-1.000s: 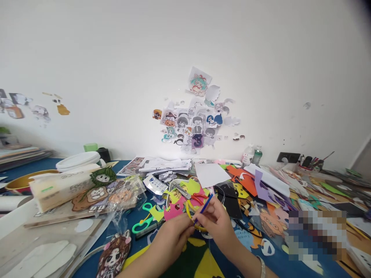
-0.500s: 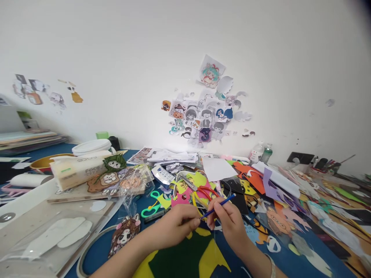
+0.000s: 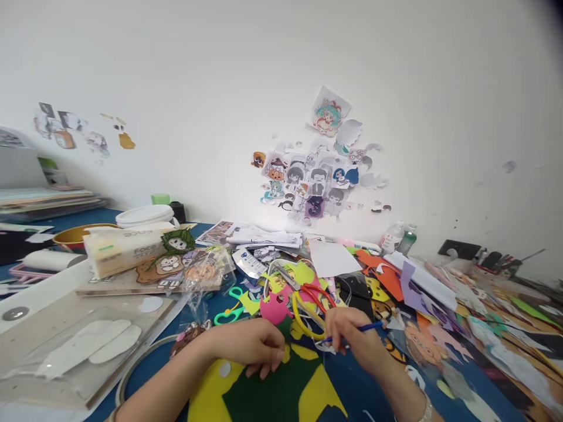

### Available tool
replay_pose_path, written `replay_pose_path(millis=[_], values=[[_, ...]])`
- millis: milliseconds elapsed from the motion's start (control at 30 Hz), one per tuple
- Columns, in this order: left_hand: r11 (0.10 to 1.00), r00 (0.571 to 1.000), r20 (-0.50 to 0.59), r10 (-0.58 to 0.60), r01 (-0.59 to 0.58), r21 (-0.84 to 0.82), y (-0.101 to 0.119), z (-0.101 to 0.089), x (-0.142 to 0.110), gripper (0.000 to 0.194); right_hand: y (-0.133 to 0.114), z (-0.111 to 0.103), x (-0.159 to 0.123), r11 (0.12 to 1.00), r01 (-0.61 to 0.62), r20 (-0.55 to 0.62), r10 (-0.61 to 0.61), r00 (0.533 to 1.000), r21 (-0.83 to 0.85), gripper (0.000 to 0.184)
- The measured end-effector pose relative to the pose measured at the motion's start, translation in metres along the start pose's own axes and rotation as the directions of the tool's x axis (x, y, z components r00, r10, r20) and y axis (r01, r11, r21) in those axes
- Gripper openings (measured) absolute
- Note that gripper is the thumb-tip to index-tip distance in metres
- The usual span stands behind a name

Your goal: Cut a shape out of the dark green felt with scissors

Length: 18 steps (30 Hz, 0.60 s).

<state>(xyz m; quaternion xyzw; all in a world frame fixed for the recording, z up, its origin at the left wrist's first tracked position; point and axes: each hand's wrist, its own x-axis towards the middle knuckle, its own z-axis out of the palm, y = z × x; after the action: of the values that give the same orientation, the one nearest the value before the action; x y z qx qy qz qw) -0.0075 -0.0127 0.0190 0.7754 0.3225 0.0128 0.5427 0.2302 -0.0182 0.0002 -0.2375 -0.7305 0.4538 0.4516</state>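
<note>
My right hand (image 3: 349,337) is closed around a slim blue pen (image 3: 372,326), which slants down to the left. The pen's lower end is near a yellow scissor handle (image 3: 303,322). My left hand (image 3: 259,351) holds nothing; its loosely bent fingers point down and rest on a dark green sheet (image 3: 268,395). Yellow pieces (image 3: 323,392) flank the green sheet on both sides. A small white disc (image 3: 224,368) lies on the left yellow part. Beyond my hands are red-handled scissors (image 3: 314,290) and a pink cutout (image 3: 275,308).
Green-handled scissors (image 3: 231,308) lie left of the pink cutout. A tissue pack (image 3: 125,252) and a board (image 3: 149,290) with character cutouts are at left. Coloured paper scraps (image 3: 382,272) crowd the right. Bottles (image 3: 391,237) stand by the wall.
My left hand has left the pen's end and come down onto the green sheet. My right hand has moved slightly right and down with the pen. The view has shifted a little.
</note>
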Motion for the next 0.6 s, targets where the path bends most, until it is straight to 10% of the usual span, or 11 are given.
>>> replay_pose_path(millis=[133, 267, 600], values=[[0.999, 0.996, 0.085, 0.013, -0.015, 0.03, -0.006, -0.003, 0.001, 0.026, 0.008, 0.019, -0.001, 0.971, -0.238, 0.245, 0.235, 0.941, -0.016, 0.043], [0.998, 0.994, 0.106, 0.011, -0.017, 0.057, -0.007, -0.003, 0.0, 0.024, 0.021, 0.029, -0.002, 0.936, -0.344, 0.244, 0.351, 0.904, -0.07, 0.044], [0.997, 0.996, 0.094, 0.012, -0.019, 0.073, -0.011, -0.003, 0.001, 0.024, 0.028, 0.031, 0.0, 0.936, -0.122, 0.234, 0.206, 0.95, -0.329, 0.041]])
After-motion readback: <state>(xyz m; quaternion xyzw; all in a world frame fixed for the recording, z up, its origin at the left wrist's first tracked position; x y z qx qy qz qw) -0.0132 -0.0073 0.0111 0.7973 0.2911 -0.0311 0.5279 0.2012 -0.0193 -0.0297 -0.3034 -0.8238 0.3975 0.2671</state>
